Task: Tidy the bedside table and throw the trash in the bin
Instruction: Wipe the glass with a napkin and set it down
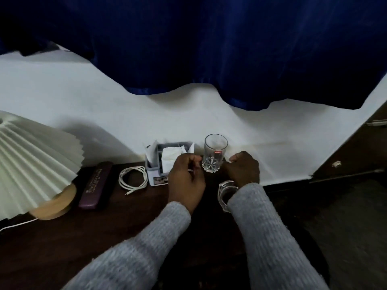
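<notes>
The dark wooden counter (62, 237) stands against a white wall (104, 97), and a deep blue curtain (209, 49) hangs across the upper part of the wall. To your right, dark flooring (345, 216) lies beside the counter.

A pleated cream lamp (31, 160) on a wooden base (52, 208) stands at the left end of the counter. A long purple case (96, 185) lies just beside the base. Next comes a coiled white cable (133, 178), then a grey organiser (156, 174) set against the wall with white paper (169, 159) stuffed in its compartments. A clear drinking glass (214, 153) stands upright just right of the organiser, near the back edge. A second clear glass item (225, 191) sits nearer to you, partly hidden by your right sleeve (272, 237); its kind cannot be told.

Your left hand (186, 181) is in front of the organiser, back upward, its fingers (192, 161) curled inward. A pale sliver shows at them; whether it is pinched cannot be told.

Your right hand (244, 168) is just right of the drinking glass, back upward, fingers curled under. Whether they hold anything cannot be told. Neither hand visibly touches the glass.
</notes>
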